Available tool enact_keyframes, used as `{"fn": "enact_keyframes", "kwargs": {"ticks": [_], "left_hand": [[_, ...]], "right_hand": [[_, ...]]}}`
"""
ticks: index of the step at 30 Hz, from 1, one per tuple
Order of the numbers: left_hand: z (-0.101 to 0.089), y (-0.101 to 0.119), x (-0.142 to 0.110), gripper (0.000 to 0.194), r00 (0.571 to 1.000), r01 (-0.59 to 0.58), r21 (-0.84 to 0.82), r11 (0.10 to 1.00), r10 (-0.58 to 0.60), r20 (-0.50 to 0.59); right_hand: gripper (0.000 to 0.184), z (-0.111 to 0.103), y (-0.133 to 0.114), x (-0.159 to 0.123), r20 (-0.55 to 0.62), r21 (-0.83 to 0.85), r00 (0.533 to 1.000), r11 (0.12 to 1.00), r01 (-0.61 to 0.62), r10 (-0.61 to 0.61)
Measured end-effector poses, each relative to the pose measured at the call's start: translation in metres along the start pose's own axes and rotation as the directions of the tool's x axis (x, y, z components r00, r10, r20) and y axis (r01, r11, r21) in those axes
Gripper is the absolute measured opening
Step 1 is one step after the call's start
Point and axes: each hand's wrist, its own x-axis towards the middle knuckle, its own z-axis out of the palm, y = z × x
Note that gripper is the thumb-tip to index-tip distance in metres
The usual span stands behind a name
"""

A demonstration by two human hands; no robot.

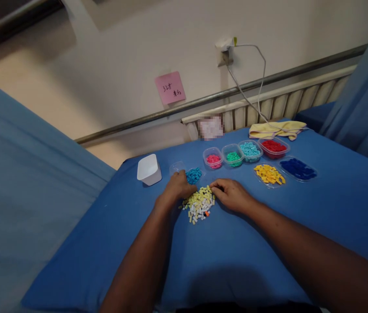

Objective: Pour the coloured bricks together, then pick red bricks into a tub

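Observation:
A loose pile of small plastic pieces [200, 203], mostly pale yellow and white with a few orange and black ones, lies on the blue sheet between my hands. At its upper left edge, my left hand [179, 188] has its thumb apart from its fingers, which reach toward a clear tub [177, 166]. Teal-blue pieces [193, 175] lie just right of those fingers. On the pile's right edge, my right hand [232, 194] has thumb and forefinger brought together, touching the pieces. Whatever is between those fingertips is too small to make out.
Behind stand clear tubs of pink [214, 161], green [233, 158], turquoise [250, 150] and red pieces [273, 147]. Yellow [269, 174] and dark blue pieces [297, 168] lie in trays rightward. A white container [149, 169] stands left; a yellow cloth [276, 129] lies by the radiator [268, 104].

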Motion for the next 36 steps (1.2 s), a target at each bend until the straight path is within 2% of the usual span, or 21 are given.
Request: {"fn": "enact_keyframes", "kwargs": {"ticks": [3,5,10,14,19,21,24,26,28,30,32,34,36], "left_hand": [[0.000,-0.019,-0.013,0.086,0.997,-0.059,-0.017,0.998,0.059,-0.040],[0.002,-0.030,-0.022,0.089,0.985,-0.141,-0.017,0.990,0.138,-0.102],[0.009,-0.045,-0.042,0.092,0.882,-0.409,0.045,0.911,0.407,-0.236],[0.011,-0.046,-0.052,0.083,0.840,-0.476,-0.005,0.880,0.453,-0.299],[0.004,-0.047,-0.062,0.053,0.836,-0.483,-0.189,0.855,0.386,-0.390],[-0.001,-0.046,-0.068,0.049,0.858,-0.475,-0.291,0.830,0.364,-0.362],[-0.009,-0.045,-0.080,0.041,0.896,-0.441,-0.418,0.795,0.364,-0.253],[-0.012,-0.045,-0.086,0.028,0.906,-0.422,-0.439,0.794,0.354,-0.232],[-0.012,-0.047,-0.088,0.019,0.901,-0.414,-0.394,0.821,0.308,-0.305],[-0.010,-0.051,-0.082,0.018,0.873,-0.389,-0.339,0.857,0.226,-0.431],[-0.006,-0.055,-0.070,0.017,0.847,-0.323,-0.354,0.878,0.101,-0.522],[-0.002,-0.058,-0.051,0.020,0.850,-0.217,-0.469,0.856,-0.070,-0.522],[0.002,-0.059,-0.028,0.029,0.870,-0.093,-0.623,0.776,-0.242,-0.431]], "right_hand": [[0.021,0.000,0.000,0.000,0.004,-0.003,1.000,1.000,-0.004,0.004],[0.021,0.000,0.000,0.000,0.004,-0.006,1.000,1.000,-0.007,0.007],[0.022,0.000,0.000,-0.001,0.011,-0.008,1.000,1.000,-0.023,0.023],[0.022,0.001,0.000,-0.002,-0.015,0.006,0.999,1.000,-0.028,0.028],[0.022,0.001,0.001,-0.002,-0.022,0.010,0.999,0.999,-0.041,0.042],[0.022,0.001,0.001,-0.002,-0.016,0.010,0.999,0.999,-0.041,0.041],[0.021,0.001,0.002,-0.001,-0.011,0.009,0.999,0.999,-0.040,0.040],[0.021,0.001,0.002,-0.001,-0.012,0.005,0.999,0.999,-0.041,0.041],[0.021,0.001,0.002,-0.001,-0.011,0.008,0.999,0.999,-0.042,0.042],[0.022,0.001,0.002,-0.001,-0.002,0.015,0.999,0.999,-0.040,0.040],[0.022,0.001,0.003,-0.002,0.007,0.012,0.999,0.999,-0.042,0.042],[0.022,0.001,0.003,-0.002,0.010,0.005,0.999,0.999,-0.045,0.045],[0.022,0.001,0.003,-0.002,0.014,0.005,0.999,0.999,-0.042,0.042]]}}
